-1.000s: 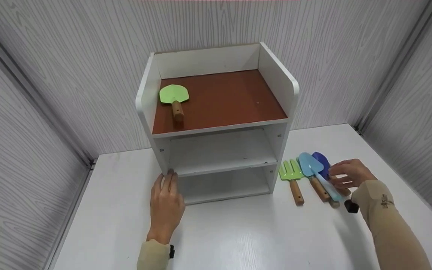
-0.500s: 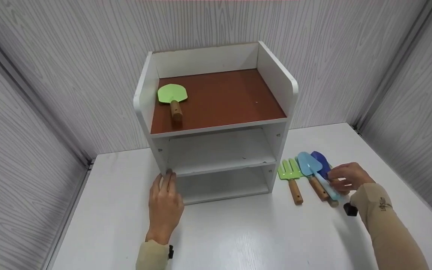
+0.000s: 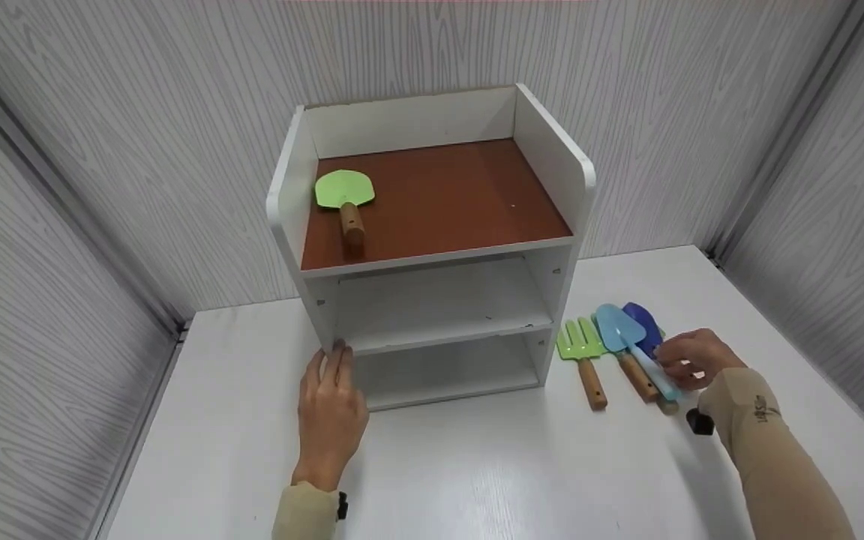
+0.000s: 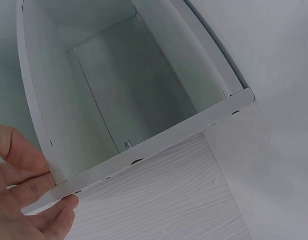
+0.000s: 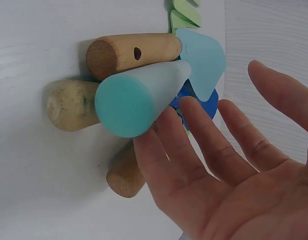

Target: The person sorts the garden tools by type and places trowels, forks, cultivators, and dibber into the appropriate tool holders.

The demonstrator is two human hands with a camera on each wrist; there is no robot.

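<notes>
My left hand grips the front edge of the left side panel of a small white shelf unit. In the left wrist view, the fingers of this hand lie on both sides of the panel. My right hand is at the pile of garden tools on the right. Its fingers are loosely bent and spread, the lower ones right beside the handle of a light blue trowel. Near these fingers lies a dark blue tool, its handle mostly hidden by the hand. A green hand fork with a wooden handle lies left of the trowel.
On the unit's reddish-brown top lies a green shovel with a wooden handle. Raised panels border that top at the sides and back. Under the light blue trowel, another wooden handle shows. Pale wood-patterned walls enclose the white table.
My right hand has dropped slightly toward the tools and its fingers have bent a little more. The left hand stays on the side panel; the tools have not moved.
</notes>
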